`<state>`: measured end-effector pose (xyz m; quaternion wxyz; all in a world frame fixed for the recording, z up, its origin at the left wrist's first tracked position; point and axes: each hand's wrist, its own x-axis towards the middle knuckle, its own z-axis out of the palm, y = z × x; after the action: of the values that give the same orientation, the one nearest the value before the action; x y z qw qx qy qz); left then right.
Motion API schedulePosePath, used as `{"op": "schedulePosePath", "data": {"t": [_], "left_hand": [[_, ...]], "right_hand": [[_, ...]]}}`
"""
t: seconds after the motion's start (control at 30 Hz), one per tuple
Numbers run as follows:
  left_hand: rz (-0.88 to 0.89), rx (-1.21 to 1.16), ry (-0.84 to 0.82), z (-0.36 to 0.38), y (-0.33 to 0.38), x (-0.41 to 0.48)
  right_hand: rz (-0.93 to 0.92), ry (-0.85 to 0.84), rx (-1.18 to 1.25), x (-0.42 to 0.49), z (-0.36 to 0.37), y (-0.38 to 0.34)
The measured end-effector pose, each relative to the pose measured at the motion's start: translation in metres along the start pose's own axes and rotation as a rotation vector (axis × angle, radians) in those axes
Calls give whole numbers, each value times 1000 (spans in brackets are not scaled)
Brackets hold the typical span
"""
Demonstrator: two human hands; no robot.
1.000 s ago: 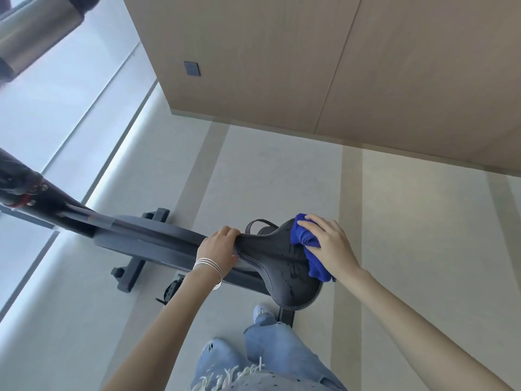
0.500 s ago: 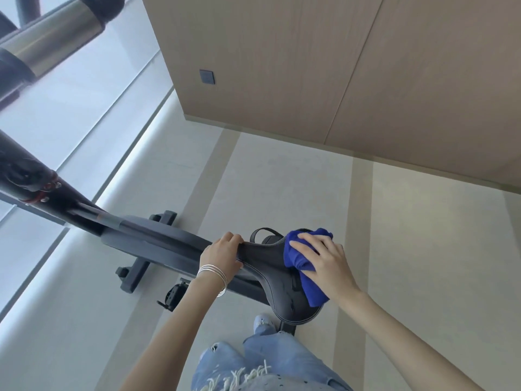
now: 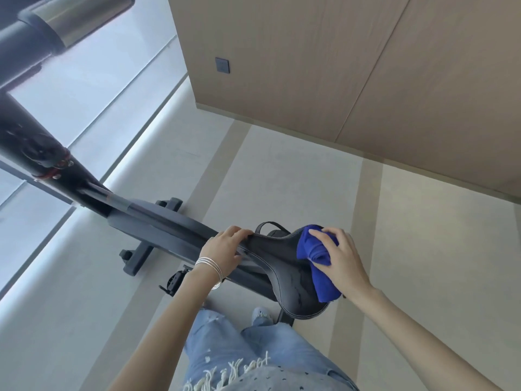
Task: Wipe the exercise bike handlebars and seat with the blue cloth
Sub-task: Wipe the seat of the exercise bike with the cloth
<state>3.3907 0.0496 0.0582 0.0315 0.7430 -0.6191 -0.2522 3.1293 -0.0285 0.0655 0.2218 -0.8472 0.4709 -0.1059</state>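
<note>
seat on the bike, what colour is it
The seat is black with pale stitching along its edge, clearest in the head view.

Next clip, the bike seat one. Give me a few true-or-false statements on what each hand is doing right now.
1. The right hand holds the blue cloth against the seat. True.
2. The left hand rests on the handlebar. False: it grips the seat's narrow front end.
3. The blue cloth lies spread flat on the floor. False: it is bunched on the seat's wide end.
4. Thin bangles sit on the left wrist. True.
</note>
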Motion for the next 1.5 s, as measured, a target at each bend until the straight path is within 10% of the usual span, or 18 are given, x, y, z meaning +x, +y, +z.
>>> {"op": "schedulePosePath", "data": {"t": [0.53,1.5], "left_hand": [[-168,22,21,17,-39,-41],[99,157,105,25,14,-10]], "right_hand": [[-295,-87,-105,61,69,-128],[-115,82,-57,-51,-6,-5]]}}
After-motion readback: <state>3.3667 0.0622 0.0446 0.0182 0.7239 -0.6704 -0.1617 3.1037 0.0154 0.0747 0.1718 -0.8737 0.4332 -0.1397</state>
